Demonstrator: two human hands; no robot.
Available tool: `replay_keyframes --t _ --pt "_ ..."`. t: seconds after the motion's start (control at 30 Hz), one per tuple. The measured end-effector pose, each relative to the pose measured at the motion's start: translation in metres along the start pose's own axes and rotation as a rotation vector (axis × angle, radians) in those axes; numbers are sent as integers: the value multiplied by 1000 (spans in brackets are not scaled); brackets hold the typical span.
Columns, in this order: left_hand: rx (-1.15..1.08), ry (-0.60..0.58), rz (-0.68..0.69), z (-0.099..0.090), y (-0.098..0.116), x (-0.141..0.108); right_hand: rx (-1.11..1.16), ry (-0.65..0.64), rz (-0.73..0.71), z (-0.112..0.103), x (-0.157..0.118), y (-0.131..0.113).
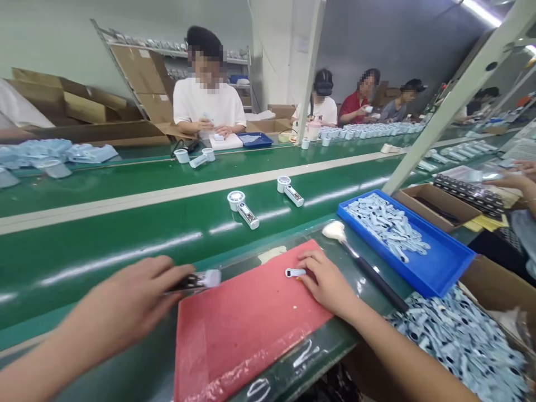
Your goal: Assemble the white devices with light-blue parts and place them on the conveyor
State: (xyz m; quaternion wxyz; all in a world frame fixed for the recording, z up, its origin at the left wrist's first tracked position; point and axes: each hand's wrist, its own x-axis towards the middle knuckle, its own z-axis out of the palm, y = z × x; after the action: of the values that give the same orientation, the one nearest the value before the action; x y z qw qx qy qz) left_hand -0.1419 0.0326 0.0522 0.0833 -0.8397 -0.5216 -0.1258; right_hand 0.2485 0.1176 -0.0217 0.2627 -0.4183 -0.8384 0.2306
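Holds in the left hand [129, 293], gripped between thumb and fingers, a dark, glossy handheld part with a pale rounded end [199, 280], blurred and half covered by the grip, at the far left corner of a red rectangular mat [251, 329]. Pinches in the right hand [329, 285], between thumb and fingertips, a small pale-blue elongated plastic piece with a dark square window [293, 272], over the far right part of the mat; cannot tell whether touching it or lifted just clear.

Has beyond the right hand, lying aslant on a glossy dark-green worktop [146, 357], a long tool with white head, metal neck and black handle [372, 274]. Next to that, has a blue rectangular plastic tray [448, 268] with many loose pale-blue pieces [385, 226] inside, and below the tray, near the right forearm, a larger heap of similar pieces [464, 340].

Has ahead a green conveyor belt [125, 240] with a cream stripe, bearing two white round-headed devices with short handles [243, 211], set apart from each other. Across the belt, faces a person in a white shirt [209, 106], bent over a white pad [228, 143].
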Motion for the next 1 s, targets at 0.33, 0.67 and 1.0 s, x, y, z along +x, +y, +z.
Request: replay_keyframes --t 0.33,0.67,1.0 --pt "18 -106 249 47 124 59 -67 56 61 -34 -22 -21" --pt "-115 -119 144 49 111 44 4 -166 80 -22 -14 -87" --pt "-412 -5 127 56 120 47 -139 -187 76 -8 -12 -98"
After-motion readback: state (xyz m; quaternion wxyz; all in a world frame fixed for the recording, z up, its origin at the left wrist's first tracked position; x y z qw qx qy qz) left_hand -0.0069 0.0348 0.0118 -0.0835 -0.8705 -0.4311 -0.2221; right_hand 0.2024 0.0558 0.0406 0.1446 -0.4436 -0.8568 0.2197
